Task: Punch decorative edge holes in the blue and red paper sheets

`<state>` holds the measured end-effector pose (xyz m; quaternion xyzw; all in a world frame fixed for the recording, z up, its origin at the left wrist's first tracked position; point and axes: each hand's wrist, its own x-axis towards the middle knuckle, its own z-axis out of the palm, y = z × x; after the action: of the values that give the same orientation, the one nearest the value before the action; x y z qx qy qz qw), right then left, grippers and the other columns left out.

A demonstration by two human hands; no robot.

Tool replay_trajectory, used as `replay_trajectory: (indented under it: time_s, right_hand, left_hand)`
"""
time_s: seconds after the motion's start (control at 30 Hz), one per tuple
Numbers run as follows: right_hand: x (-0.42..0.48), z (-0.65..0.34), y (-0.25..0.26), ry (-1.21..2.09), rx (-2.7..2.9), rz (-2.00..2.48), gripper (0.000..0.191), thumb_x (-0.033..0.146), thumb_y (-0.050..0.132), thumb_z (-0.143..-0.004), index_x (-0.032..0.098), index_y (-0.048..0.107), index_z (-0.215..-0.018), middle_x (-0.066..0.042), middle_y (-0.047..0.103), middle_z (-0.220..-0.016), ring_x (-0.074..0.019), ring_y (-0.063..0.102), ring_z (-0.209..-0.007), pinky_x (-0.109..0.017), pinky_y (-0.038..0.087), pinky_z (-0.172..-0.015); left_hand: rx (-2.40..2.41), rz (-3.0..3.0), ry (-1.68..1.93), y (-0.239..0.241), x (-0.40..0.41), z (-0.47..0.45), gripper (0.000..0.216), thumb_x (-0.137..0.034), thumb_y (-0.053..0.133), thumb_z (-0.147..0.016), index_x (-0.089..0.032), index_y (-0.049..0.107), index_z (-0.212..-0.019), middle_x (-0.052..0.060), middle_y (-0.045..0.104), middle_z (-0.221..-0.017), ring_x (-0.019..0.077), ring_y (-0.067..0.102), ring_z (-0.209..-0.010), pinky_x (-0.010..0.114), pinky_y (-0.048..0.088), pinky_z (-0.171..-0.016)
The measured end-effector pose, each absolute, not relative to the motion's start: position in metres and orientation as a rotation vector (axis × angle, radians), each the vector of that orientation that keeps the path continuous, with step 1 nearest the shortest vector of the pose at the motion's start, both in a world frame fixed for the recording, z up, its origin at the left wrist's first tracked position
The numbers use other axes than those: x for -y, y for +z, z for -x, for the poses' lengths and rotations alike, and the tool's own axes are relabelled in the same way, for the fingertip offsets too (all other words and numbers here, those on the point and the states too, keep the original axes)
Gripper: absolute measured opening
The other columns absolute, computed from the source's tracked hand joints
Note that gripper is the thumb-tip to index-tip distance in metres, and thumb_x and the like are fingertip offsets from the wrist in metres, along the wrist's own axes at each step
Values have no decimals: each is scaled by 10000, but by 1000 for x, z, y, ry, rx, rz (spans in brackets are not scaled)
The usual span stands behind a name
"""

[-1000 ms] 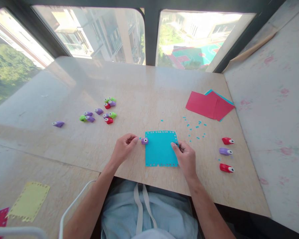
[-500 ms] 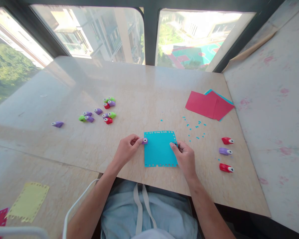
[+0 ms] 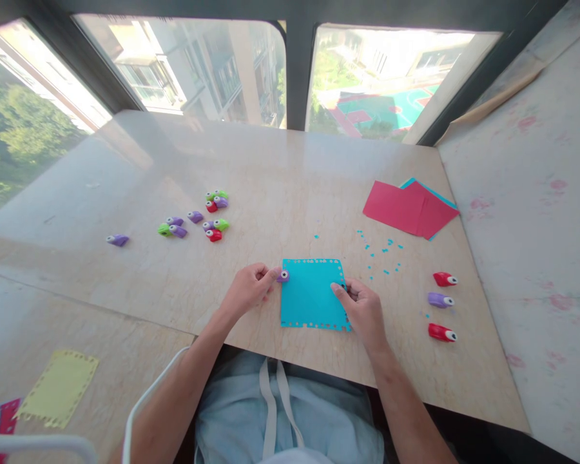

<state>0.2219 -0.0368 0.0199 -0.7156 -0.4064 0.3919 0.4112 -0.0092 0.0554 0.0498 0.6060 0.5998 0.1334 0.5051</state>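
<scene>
Head view: the left hand (image 3: pixel 252 286) pinches a purple punch (image 3: pixel 283 276) at the left edge of blue paper (image 3: pixel 310 298) on the near table (image 3: pixel 265 167); the right hand (image 3: pixel 366 310) clamps its right edge, thumb on top, seemingly for steadiness

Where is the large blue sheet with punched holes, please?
In the head view, the blue sheet is below the picture's centre, between the left hand, holding a purple punch at the sheet's left edge, and the right hand.

Tabletop (image 3: pixel 270 171) beside a floral wall (image 3: pixel 536 245)
Trees (image 3: pixel 24 132) are framed by the far-left window (image 3: pixel 43 67); 1 yellow sheet (image 3: pixel 58 389) is laid near left.
</scene>
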Motion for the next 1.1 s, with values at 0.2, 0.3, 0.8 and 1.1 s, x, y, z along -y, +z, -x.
replay_trajectory:
  time_s: [0.2, 0.3, 0.8, 1.1]
  right_hand:
    - [38, -224, 19, 1037, 1031, 1783, 379, 524, 628, -805, 157, 705, -861, -15, 611, -695, -130, 494, -599, -242, 393, -546]
    - [37, -225, 19, 1043, 1027, 1767, 380, 527, 634, -799, 159, 704, -868, -24, 630, -714, -140, 518, -614, -249, 413, -562]
    - [37, -228, 16, 1062, 1031, 1775, 378, 529, 641, -803, 160, 699, -862, -6, 607, -692, -123, 490, -592, -233, 390, -539]
    - [37, -226, 18, 1034, 1042, 1782, 375, 529, 635, -794, 162, 693, -838, -10, 600, -685, -131, 500, -601, -238, 396, -544]
  left_hand:
    - [-1428, -1421, 289, 51, -55, 8, 477, -644, 549, -808, -177, 560, -710, 23, 630, -617, 141, 570, -471, 222, 386, -413]
    - [-1422, -1433, 295, 48, -56, 8, 467, -633, 575, -801, -176, 559, -707, 19, 637, -620, 132, 566, -462, 217, 384, -423]
    - [-1418, -1424, 295, 49, -57, 6, 510, -683, 565, -788, -178, 556, -716, 27, 637, -633, 150, 607, -493, 225, 437, -421]
    - [-1408, -1275, 125, 55, -79, 7, 650, -828, 544, -680, -179, 517, -700, 27, 624, -587, 141, 588, -446, 223, 420, -401]
